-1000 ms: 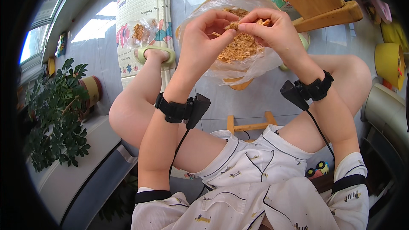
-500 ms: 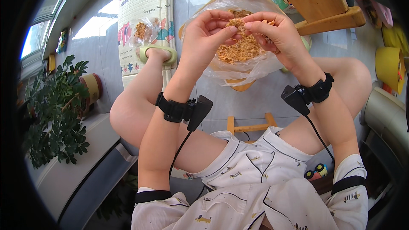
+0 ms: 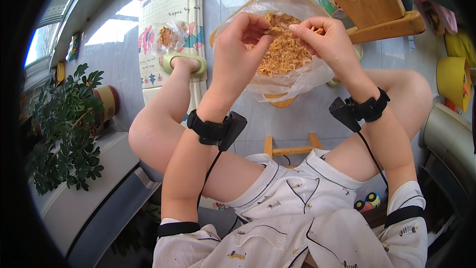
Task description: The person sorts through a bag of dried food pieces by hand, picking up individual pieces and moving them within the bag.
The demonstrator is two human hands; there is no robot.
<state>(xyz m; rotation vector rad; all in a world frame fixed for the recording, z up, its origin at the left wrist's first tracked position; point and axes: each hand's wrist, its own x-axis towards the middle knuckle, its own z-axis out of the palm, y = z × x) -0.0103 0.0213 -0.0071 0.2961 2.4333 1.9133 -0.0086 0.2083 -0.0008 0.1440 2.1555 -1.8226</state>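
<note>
My left hand (image 3: pixel 237 54) pinches a small orange-brown piece of shredded food (image 3: pixel 273 31) between thumb and fingertips. Close by on the right, my right hand (image 3: pixel 331 43) is closed, with a few shreds (image 3: pixel 318 31) showing among its curled fingers. Both hands hover over a heap of orange-brown shreds (image 3: pixel 281 60), which looks like torn, stringy food. The heap lies on a crumpled clear plastic bag (image 3: pixel 317 75), spread over a light wooden chair seat (image 3: pixel 283 103). What the right thumb and forefinger pinch is too small to tell.
The wooden chair back (image 3: pixel 382 25) rises at the far right. On a printed mat (image 3: pixel 171 0) to the left sits a small clear bag of food (image 3: pixel 166 37). A potted plant (image 3: pixel 74 129) stands at left, a yellow bin (image 3: pixel 452 79) at right.
My hands have drawn slightly apart, and the piece between them now sits in the left fingertips. More of the shred heap shows beneath.
</note>
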